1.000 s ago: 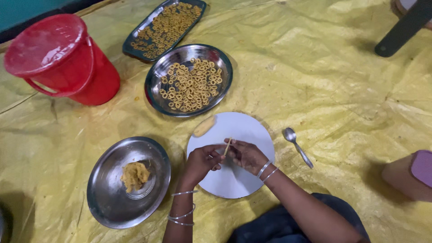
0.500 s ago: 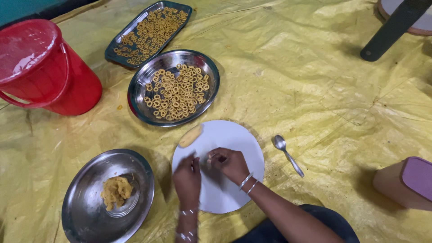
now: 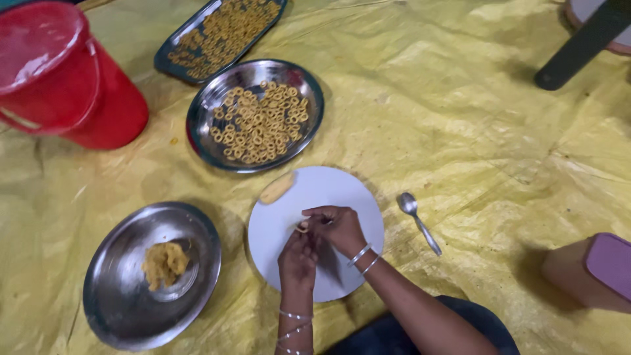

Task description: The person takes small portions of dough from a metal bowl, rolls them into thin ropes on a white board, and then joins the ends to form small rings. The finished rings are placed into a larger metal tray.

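At far left a red bucket with a lid stands on the yellow sheet; it sits nearer the left edge of the view than a second ago, so the head has swung, not the bucket. Below it a steel plate holds a lump of dough, well apart from the hands. Up the middle, a tray and a steel bowl are both filled with small dough rings.

The white board lies under both hands, with a short dough roll on its upper left rim. A second ago the hands held a thin strip stretched between them; now they have drawn together. The left hand is curled, fingertips pinched at a small piece of dough, and the right hand closes over the same piece from above. The piece is just above the board's middle; the strip seems to have been bent round into a ring, though fingers hide its shape.

Right of the board lies a spoon, near but not touching. Beyond it the sheet runs bare to a purple-topped block at the right edge and a dark leg top right. Between the board and the bowl there is only a narrow gap.
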